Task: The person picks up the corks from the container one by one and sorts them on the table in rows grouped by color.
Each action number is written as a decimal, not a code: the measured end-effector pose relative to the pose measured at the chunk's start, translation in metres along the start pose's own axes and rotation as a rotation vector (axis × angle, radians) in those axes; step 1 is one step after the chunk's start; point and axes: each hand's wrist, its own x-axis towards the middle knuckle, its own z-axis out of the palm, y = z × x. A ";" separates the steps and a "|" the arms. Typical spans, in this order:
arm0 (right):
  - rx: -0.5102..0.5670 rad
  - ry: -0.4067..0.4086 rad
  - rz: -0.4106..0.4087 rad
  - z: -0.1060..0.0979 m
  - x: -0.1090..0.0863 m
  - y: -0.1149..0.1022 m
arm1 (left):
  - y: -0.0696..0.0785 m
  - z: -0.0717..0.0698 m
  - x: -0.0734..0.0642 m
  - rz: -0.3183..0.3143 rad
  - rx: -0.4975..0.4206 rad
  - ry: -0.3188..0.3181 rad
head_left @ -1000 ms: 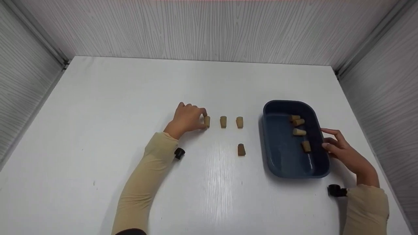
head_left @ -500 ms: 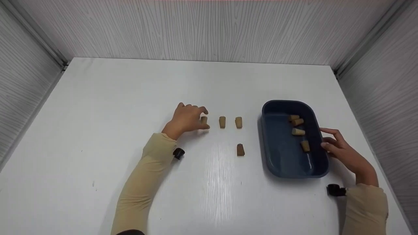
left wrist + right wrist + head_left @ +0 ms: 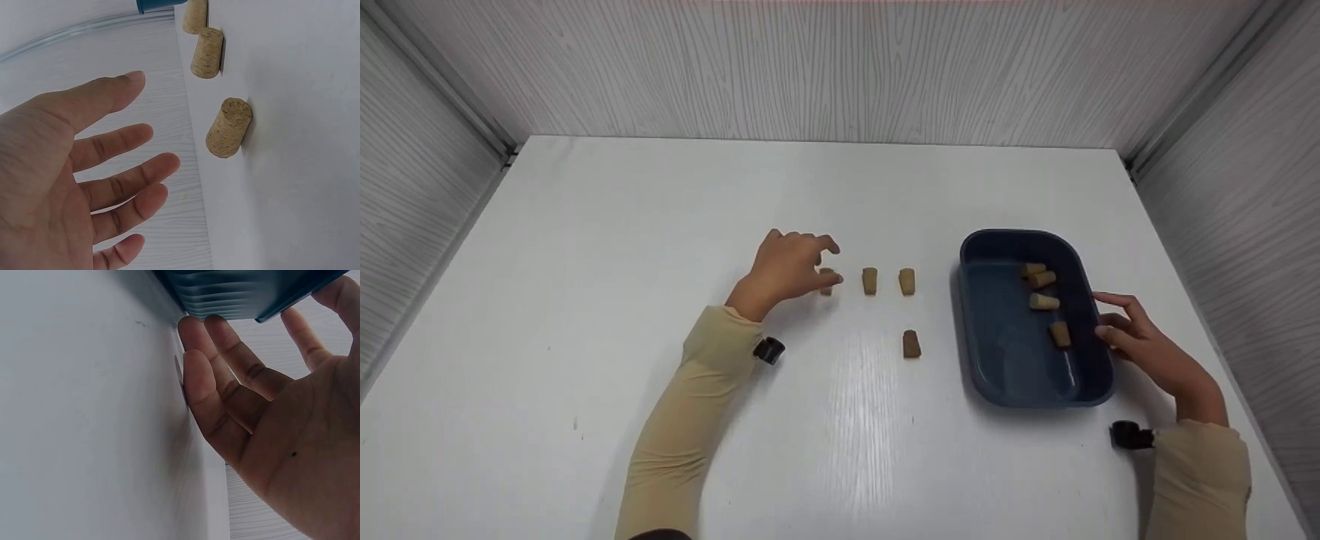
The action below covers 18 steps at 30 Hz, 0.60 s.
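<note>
My left hand (image 3: 791, 266) is beside the left end of a row of pale corks, fingers and thumb spread with nothing between them. The nearest cork (image 3: 229, 128) stands apart from the fingertips in the left wrist view; in the head view the thumb partly covers it. To its right stand a middle cork (image 3: 870, 281) and a right-hand cork (image 3: 907, 282). My right hand (image 3: 1151, 349) is at the right side of a dark blue tray (image 3: 975, 345). Its thumb and index fingertip touch the rim, and other fingers (image 3: 225, 334) reach the outer wall underneath.
Several corks lie inside the tray, among them a pale cork (image 3: 1044, 302) and a browner cork (image 3: 1060, 334). A dark brown cork (image 3: 911, 344) stands on the white table (image 3: 585, 300) in front of the row. Panelled walls (image 3: 840, 75) enclose the table.
My left hand has let go of the leftmost cork, opened its fingers and drawn slightly back and up, leaving the cork standing on the table. My right hand stays at the tray.
</note>
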 end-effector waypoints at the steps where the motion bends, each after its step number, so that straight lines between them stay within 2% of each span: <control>1: -0.002 0.001 0.001 0.000 0.000 0.000 | 0.000 0.000 0.000 -0.002 -0.004 0.001; 6: -0.015 0.004 0.003 0.000 0.000 0.000 | 0.002 -0.004 -0.001 0.016 -0.049 0.026; 13: -0.017 0.002 0.010 0.001 -0.001 0.000 | 0.013 -0.008 0.003 0.072 -0.080 0.134; 18: -0.032 0.006 0.022 0.000 -0.001 -0.001 | 0.022 -0.007 0.008 0.091 -0.110 0.181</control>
